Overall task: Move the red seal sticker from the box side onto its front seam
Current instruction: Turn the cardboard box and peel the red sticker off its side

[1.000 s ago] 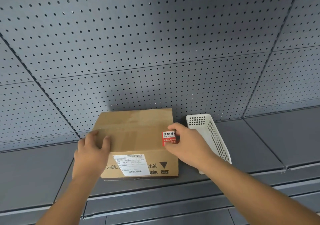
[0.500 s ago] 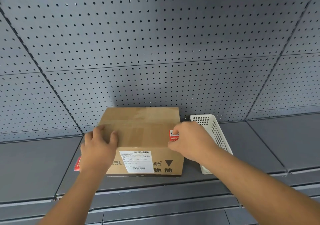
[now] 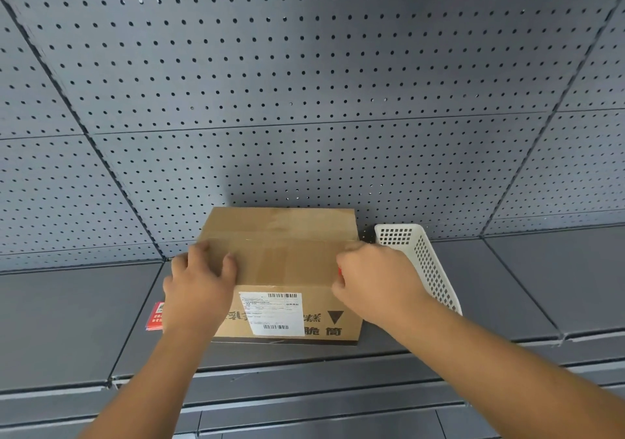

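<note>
A brown cardboard box point(image 3: 284, 259) stands on the grey shelf, its front face carrying a white shipping label point(image 3: 272, 313) and black print. My left hand point(image 3: 199, 286) rests flat on the box's top left front corner. My right hand point(image 3: 378, 283) covers the top right front corner, fingers curled on the red seal sticker point(image 3: 339, 272). Only a thin red sliver of the sticker shows at the hand's left edge; the rest is hidden.
A white perforated plastic basket point(image 3: 419, 256) stands right of the box, close to my right wrist. A red and white card point(image 3: 155, 316) lies on the shelf left of the box, partly behind my left forearm. Grey pegboard rises behind.
My right hand has closed further over the red sticker at the box's right front corner, so it is now almost fully hidden. The view has shifted left, revealing the red card.
</note>
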